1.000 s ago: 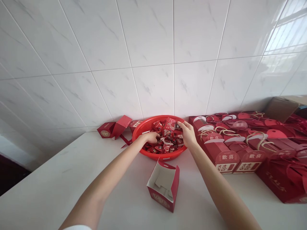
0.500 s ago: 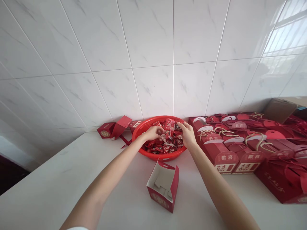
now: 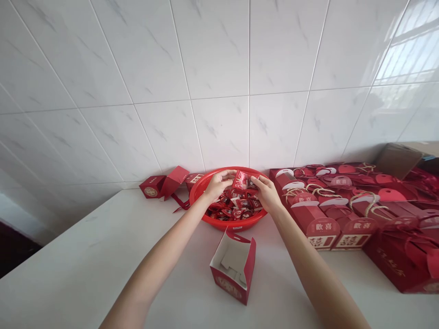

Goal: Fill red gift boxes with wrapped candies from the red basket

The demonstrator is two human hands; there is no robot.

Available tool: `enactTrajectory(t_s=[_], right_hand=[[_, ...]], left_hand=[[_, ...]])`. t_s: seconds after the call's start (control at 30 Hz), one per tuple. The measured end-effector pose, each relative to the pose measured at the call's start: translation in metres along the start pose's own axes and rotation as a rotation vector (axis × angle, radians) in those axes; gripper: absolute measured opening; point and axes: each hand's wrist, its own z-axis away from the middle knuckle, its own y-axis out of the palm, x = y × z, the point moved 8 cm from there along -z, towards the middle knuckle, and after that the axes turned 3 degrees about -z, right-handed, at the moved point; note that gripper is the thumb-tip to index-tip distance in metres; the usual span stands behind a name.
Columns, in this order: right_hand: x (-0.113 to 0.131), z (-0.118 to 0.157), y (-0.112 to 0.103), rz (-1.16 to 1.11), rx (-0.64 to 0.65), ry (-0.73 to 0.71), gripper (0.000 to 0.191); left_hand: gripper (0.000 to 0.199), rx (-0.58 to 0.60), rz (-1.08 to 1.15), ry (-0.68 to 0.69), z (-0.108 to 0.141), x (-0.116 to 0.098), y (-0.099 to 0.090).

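Note:
A red plastic basket (image 3: 219, 224) by the wall holds many red-wrapped candies (image 3: 236, 212). Over its left half, my left hand (image 3: 218, 183) pinches the left edge of a larger red candy packet (image 3: 241, 180) with pale print. My right hand (image 3: 267, 192) is at the basket's right side, its thumb and fingers closed on a small dark-and-red wrapped candy (image 3: 253, 183) beside that packet. In front of the basket stands an open red gift box (image 3: 233, 269) with a white inside; nothing shows in it.
Several red gift boxes with rope handles (image 3: 322, 224) stand in rows at the right. A larger dark red box (image 3: 401, 260) sits nearer. Small red boxes (image 3: 152, 186) and a ribbon lie left of the basket. A cardboard box (image 3: 399, 157) is far right, along the tiled wall (image 3: 219, 128).
My left hand has moved up and slightly right within the basket and now grips the red packet. My right hand has shifted only a little, staying at the basket's right side.

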Motion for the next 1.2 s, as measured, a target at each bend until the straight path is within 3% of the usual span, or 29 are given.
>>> enactTrajectory(t_s=[0.2, 0.3, 0.4, 0.5, 0.67, 0.8, 0.97, 1.07, 1.2], right_hand=[[0.002, 0.000, -0.003, -0.027, -0.037, -0.035, 0.041], [0.002, -0.002, -0.008, -0.047, -0.078, -0.060, 0.040], [0.000, -0.004, -0.010, -0.041, -0.094, -0.059, 0.039], [0.000, -0.004, -0.009, -0.036, -0.077, -0.048, 0.039], [0.000, -0.002, -0.008, -0.031, -0.069, -0.041, 0.037], [0.000, -0.002, -0.008, -0.033, -0.087, -0.044, 0.039], [0.001, -0.002, -0.007, -0.038, -0.089, -0.049, 0.039], [0.001, -0.002, -0.008, -0.049, -0.104, -0.043, 0.040], [0.002, -0.001, -0.009, -0.069, -0.122, -0.046, 0.040]], left_hand=[[0.035, 0.058, -0.142, -0.037, 0.006, -0.001, 0.001], [0.035, 0.281, -0.423, -0.100, 0.018, 0.004, 0.006], [0.032, 0.512, -0.846, -0.170, 0.035, 0.016, 0.006], [0.045, 0.532, -1.190, -0.231, 0.039, 0.023, -0.003], [0.066, 0.583, -1.270, -0.327, 0.038, 0.036, 0.001], [0.046, 0.599, -1.230, -0.328, 0.036, 0.042, 0.007], [0.023, 0.533, -1.185, -0.265, 0.033, 0.039, 0.004], [0.022, 0.457, -1.169, -0.205, 0.030, 0.032, 0.001], [0.034, 0.245, -1.138, -0.140, 0.028, 0.016, -0.011]])
